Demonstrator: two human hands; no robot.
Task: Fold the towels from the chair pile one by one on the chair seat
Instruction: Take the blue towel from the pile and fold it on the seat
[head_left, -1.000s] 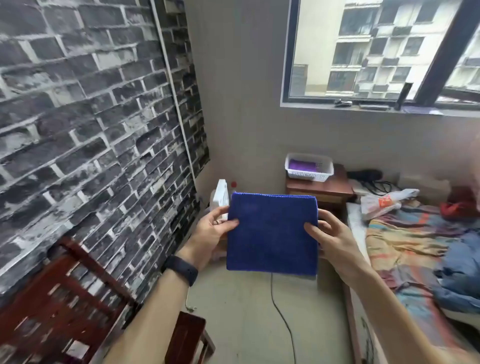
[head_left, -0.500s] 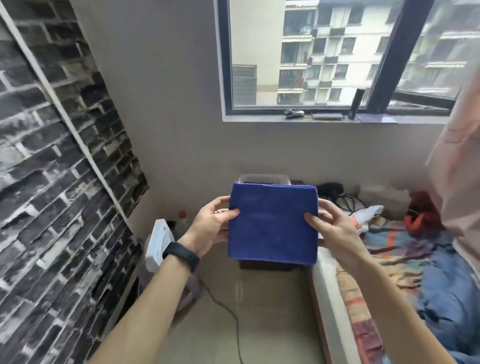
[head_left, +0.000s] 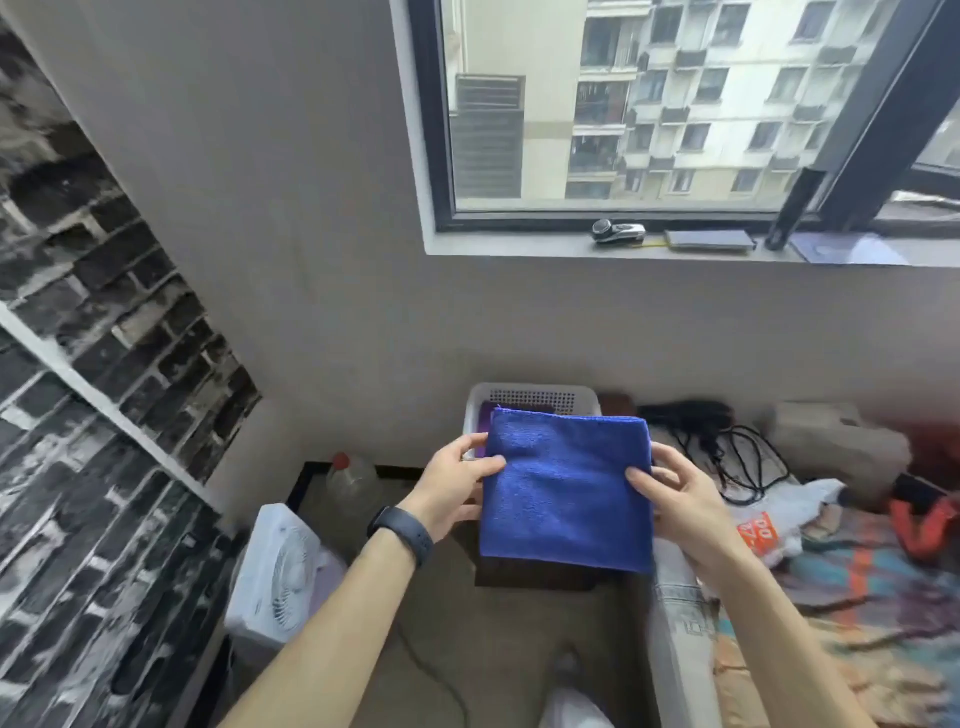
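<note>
Blue towel (head_left: 566, 488) hung folded in mid-air, pinched at nine o'clock by the left hand (head_left: 447, 488) and at three by the right hand (head_left: 680, 499). It looked light, soft and floppy, best held at its edges. A white basket (head_left: 530, 397) sat behind at twelve.

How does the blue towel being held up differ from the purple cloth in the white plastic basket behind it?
The blue folded towel is gripped in the air by the left hand and right hand; the purple cloth lies in the white perforated plastic basket. The blue towel shows whole, as a flat square; the purple cloth is mostly hidden behind it, so its shape is unclear. Both look like soft fabric.
</note>
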